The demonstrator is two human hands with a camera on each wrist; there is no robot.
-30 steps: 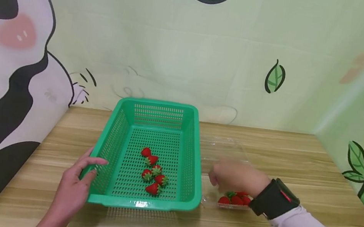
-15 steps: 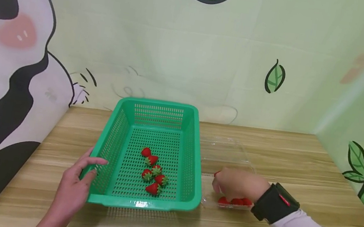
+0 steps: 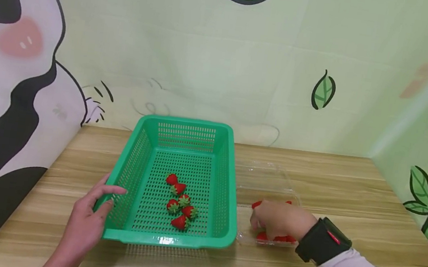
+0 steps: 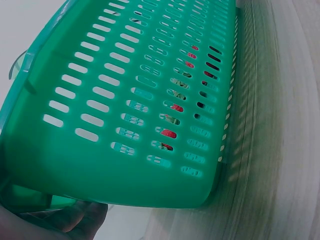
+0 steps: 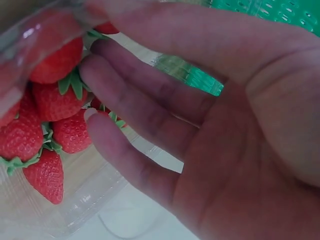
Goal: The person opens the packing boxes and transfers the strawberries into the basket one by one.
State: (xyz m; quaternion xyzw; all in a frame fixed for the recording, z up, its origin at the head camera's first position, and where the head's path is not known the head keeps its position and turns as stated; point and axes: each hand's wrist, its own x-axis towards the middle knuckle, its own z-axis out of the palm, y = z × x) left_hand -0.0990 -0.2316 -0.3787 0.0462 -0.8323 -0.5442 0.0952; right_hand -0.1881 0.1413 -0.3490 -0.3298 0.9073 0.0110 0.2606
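Note:
My left hand (image 3: 88,216) grips the left rim of a green plastic basket (image 3: 168,239), thumb on the inner side. In the left wrist view its fingers (image 4: 87,220) show under the basket's edge. Several red strawberries (image 3: 180,222) with green leaves lie on the basket's floor. To the right, my right hand (image 3: 282,218) reaches down into a clear plastic box (image 3: 242,235) of strawberries (image 5: 57,102). In the right wrist view its fingers (image 5: 135,95) are extended and loosely bent, their tips touching or close to the strawberries. The tip of its thumb is blurred at the top left.
The box's clear lid (image 3: 263,177) lies folded back behind it on the wooden table (image 3: 337,192). Basket and box stand side by side. A printed cloth backdrop (image 3: 192,57) rises behind the table.
The right hand has lowered into the box from above it, shifting slightly right, and now hides more of the strawberries. The left hand and the basket stay put.

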